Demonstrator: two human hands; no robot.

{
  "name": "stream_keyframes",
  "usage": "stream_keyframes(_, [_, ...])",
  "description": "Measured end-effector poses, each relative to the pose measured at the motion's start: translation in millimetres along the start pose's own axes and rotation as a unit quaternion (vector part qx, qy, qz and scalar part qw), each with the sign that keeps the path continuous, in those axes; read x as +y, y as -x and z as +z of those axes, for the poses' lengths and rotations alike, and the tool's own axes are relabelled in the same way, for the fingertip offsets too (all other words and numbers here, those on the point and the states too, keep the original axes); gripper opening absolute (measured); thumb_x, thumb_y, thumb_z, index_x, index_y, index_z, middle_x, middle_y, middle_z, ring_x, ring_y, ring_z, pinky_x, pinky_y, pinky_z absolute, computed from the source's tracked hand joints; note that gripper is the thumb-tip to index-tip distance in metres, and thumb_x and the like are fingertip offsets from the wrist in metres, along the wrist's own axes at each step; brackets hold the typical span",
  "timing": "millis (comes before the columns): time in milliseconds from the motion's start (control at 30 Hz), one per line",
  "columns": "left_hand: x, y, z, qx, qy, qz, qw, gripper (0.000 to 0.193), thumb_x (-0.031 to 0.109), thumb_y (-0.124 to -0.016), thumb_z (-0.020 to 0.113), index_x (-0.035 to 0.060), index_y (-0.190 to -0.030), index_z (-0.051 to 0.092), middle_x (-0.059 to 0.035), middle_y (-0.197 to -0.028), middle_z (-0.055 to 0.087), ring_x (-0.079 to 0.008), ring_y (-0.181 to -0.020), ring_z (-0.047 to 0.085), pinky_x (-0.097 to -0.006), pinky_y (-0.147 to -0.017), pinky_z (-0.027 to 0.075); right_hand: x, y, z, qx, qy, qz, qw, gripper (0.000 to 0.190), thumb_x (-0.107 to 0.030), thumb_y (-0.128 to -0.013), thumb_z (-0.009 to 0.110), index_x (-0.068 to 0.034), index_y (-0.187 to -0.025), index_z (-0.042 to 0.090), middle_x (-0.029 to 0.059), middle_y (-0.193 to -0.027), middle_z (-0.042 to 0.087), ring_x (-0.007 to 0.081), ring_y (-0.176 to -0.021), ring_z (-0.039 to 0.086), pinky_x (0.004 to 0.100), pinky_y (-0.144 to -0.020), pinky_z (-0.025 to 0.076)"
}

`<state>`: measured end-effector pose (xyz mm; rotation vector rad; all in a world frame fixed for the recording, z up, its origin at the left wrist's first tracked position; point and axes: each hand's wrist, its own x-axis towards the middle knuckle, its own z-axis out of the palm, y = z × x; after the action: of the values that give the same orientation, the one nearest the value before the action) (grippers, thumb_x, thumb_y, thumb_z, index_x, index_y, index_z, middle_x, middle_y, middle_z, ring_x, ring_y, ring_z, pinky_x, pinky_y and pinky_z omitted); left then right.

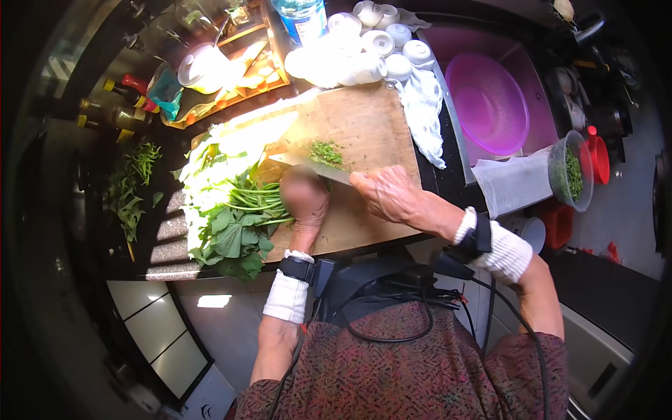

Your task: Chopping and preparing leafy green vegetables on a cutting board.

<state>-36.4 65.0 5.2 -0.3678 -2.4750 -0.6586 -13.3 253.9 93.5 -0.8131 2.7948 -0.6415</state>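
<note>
My left hand (304,194), partly blurred, is closed on the stems of a bunch of leafy greens (236,231). The bunch spreads leftwards over the edge of a wooden cutting board (367,121), its upper leaves in bright sunlight. In my right hand (386,194) is the handle of a kitchen knife (331,172). Its blade lies across the board just beyond my left hand, the tip pointing left. A small heap of chopped green stems (325,152) rests right beyond the blade. The cut ends of the bunch are hidden by my left hand.
Upside-down white bowls (378,43) and a white cloth (425,115) border the board's far side. A purple basin (488,105) stands in the sink at right, near a clear bowl of chopped greens (572,173). Loose greens (128,194) and bottles (121,113) lie left.
</note>
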Motion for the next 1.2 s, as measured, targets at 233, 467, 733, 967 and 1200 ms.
stream_keyframes(233, [1.1, -2.4, 3.7, 0.007, -0.013, 0.003, 1.000, 0.008, 0.009, -0.078, 0.054, 0.0021, -0.079, 0.050, -0.0174, -0.076, 0.047, -0.0348, -0.071, 0.048, -0.0444, -0.063, 0.038, -0.1, -8.1, 0.5, 0.053, -0.004, -0.018, 0.998, 0.013, -0.007, -0.075, 0.055, -0.004, -0.084, 0.046, 0.0139, -0.058, 0.057, 0.0344, -0.050, 0.057, 0.0453, -0.044, 0.041])
stream_keyframes(467, [5.5, -3.2, -5.9, -0.029, 0.012, -0.016, 0.999, 0.020, 0.008, -0.079, 0.052, -0.0027, -0.096, 0.054, -0.0229, -0.087, 0.052, -0.0409, -0.079, 0.050, -0.0467, -0.068, 0.040, -3.0, 5.8, -8.6, -0.003, 0.003, 0.002, 1.000, 0.013, -0.004, -0.073, 0.053, -0.004, -0.083, 0.045, 0.0156, -0.054, 0.054, 0.0358, -0.050, 0.056, 0.0455, -0.043, 0.040])
stream_keyframes(733, [3.5, -1.5, 3.5, 0.038, 0.008, 0.007, 0.999, 0.011, 0.012, -0.078, 0.055, 0.0021, -0.080, 0.050, -0.0179, -0.079, 0.047, -0.0360, -0.072, 0.048, -0.0438, -0.063, 0.038, 2.2, -4.6, 0.1, 0.044, -0.026, -0.017, 0.999, 0.010, -0.005, -0.074, 0.052, -0.004, -0.081, 0.044, 0.0153, -0.052, 0.051, 0.0351, -0.047, 0.055, 0.0455, -0.042, 0.038])
stream_keyframes(967, [6.9, -4.4, -6.8, -0.030, 0.020, -0.007, 0.999, 0.020, 0.008, -0.080, 0.052, -0.0036, -0.096, 0.054, -0.0224, -0.085, 0.052, -0.0403, -0.078, 0.050, -0.0475, -0.067, 0.040, -1.7, 11.7, -15.8, -0.003, -0.021, 0.006, 1.000, 0.012, -0.005, -0.072, 0.053, -0.005, -0.080, 0.045, 0.0168, -0.049, 0.050, 0.0371, -0.046, 0.053, 0.0470, -0.042, 0.037])
stream_keyframes(1200, [2.9, 0.5, 3.3, 0.002, -0.007, 0.012, 1.000, 0.017, 0.016, -0.078, 0.055, -0.0006, -0.080, 0.049, -0.0190, -0.077, 0.046, -0.0369, -0.072, 0.047, -0.0456, -0.064, 0.038, -1.1, -24.9, 19.3, 0.030, 0.027, 0.017, 0.999, 0.009, -0.011, -0.073, 0.058, -0.006, -0.079, 0.053, 0.0145, -0.062, 0.061, 0.0328, -0.060, 0.064, 0.0431, -0.049, 0.048])
